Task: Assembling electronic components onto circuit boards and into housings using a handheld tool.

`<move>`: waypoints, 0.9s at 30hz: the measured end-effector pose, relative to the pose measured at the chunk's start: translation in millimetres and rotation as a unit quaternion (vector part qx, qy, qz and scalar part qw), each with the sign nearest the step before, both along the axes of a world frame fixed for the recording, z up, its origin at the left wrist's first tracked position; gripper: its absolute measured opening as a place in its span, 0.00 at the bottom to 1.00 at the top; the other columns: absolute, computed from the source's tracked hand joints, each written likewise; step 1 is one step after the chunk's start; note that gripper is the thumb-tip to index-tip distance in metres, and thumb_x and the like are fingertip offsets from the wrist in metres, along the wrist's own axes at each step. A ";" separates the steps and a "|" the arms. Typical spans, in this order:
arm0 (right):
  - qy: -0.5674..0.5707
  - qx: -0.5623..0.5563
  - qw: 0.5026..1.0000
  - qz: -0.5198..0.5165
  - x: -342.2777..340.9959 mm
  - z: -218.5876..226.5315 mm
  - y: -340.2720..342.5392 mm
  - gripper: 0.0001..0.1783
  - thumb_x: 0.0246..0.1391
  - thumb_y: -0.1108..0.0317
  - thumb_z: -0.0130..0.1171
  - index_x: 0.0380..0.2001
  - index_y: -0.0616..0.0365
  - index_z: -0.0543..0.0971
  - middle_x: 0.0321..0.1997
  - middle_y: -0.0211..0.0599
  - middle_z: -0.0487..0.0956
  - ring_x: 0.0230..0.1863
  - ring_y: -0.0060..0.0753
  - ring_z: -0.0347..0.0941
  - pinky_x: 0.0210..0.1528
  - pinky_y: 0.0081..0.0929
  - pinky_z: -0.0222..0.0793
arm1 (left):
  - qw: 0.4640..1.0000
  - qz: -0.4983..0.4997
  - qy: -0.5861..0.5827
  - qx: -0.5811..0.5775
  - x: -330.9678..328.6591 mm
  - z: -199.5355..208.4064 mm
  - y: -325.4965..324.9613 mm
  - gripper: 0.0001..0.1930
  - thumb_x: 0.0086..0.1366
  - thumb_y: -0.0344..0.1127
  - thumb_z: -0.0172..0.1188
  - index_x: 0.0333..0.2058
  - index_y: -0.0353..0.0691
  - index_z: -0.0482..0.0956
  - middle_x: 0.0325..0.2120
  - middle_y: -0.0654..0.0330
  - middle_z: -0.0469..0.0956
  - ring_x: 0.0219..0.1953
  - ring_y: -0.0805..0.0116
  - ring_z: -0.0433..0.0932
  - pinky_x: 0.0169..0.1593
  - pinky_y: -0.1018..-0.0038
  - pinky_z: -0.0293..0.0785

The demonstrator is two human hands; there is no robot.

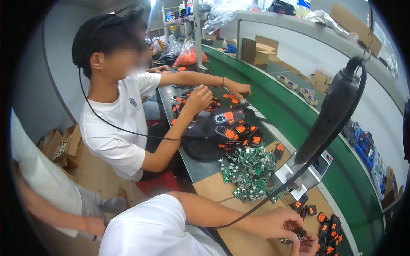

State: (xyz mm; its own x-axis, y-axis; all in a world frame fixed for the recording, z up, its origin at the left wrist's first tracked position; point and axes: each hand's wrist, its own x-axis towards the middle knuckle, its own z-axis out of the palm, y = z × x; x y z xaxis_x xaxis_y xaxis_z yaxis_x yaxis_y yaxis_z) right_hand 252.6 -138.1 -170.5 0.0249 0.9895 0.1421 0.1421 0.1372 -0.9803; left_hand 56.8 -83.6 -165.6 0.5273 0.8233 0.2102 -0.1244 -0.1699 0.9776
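At the lower right, my left hand (279, 224) and my right hand (309, 244) meet with fingers pinched around a small dark part (300, 232). A pale, board-like edge shows at the fingertips; fingers cover most of the part, and I cannot make out its exact kind. Right of my hands lies a heap of black remote-like cases with orange buttons (331, 232). Beyond my left forearm is a pile of small green circuit boards (250, 170). A silver metal fixture (292, 181) stands just past my hands, with a few dark cases beside it.
A black powered screwdriver (331, 106) hangs over the bench, its cable crossing my forearm. Brown cardboard (239, 213) covers the bench top. A co-worker (121, 102) sits at the left, near a black bag (200, 138) and more orange-buttoned cases. A green conveyor belt (299, 132) runs behind.
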 end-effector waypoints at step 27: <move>0.320 -0.046 0.946 0.040 -5.3 -40.9 11.7 0.13 0.62 0.69 0.55 0.46 0.65 0.73 0.44 0.37 0.78 0.45 0.26 0.74 0.49 0.27 0.70 | 0.950 0.208 0.016 0.230 -9.6 -0.1 0.2 0.19 0.54 0.41 0.73 0.37 0.38 0.74 0.32 0.59 0.72 0.32 0.73 0.74 0.35 0.76 0.71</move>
